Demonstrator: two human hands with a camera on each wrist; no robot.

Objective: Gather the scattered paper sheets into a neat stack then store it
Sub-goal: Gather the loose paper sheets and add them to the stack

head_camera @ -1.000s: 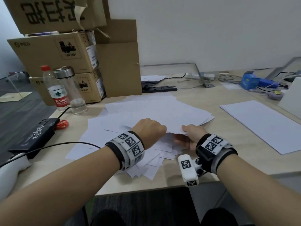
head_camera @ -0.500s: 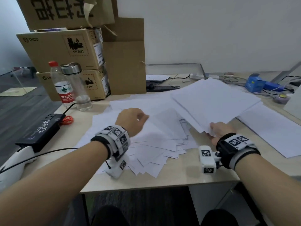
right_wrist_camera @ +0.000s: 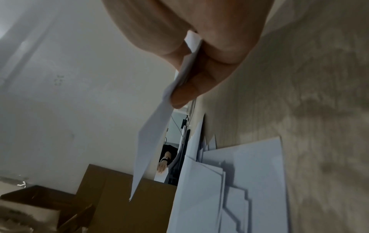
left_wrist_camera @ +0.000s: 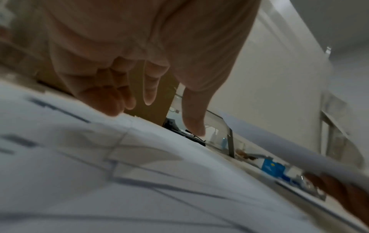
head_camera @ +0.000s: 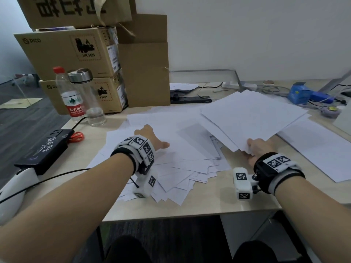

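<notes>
Many white paper sheets (head_camera: 178,158) lie fanned and overlapping across the middle of the desk (head_camera: 209,204). My right hand (head_camera: 256,149) pinches the near corner of a lifted bundle of sheets (head_camera: 252,114) and holds it above the desk's right side; the right wrist view shows thumb and fingers (right_wrist_camera: 191,88) clamped on the bundle's edge (right_wrist_camera: 151,141). My left hand (head_camera: 150,137) hovers over the scattered sheets (left_wrist_camera: 99,165) with fingers (left_wrist_camera: 149,88) pointing down and relaxed, their tips close to the paper. A separate white stack (head_camera: 326,149) lies flat at the right.
Cardboard boxes (head_camera: 76,54) are piled at the back left, with a plastic water bottle (head_camera: 71,97) and a clear flask (head_camera: 89,99) in front. A black box (head_camera: 43,149) and cable sit at the left edge. A power strip (head_camera: 190,99), blue box (head_camera: 302,93) and wires line the back.
My right hand has lifted a bundle of sheets off the pile and carried it right. My left hand has let go, opened and moved left over the remaining sheets.
</notes>
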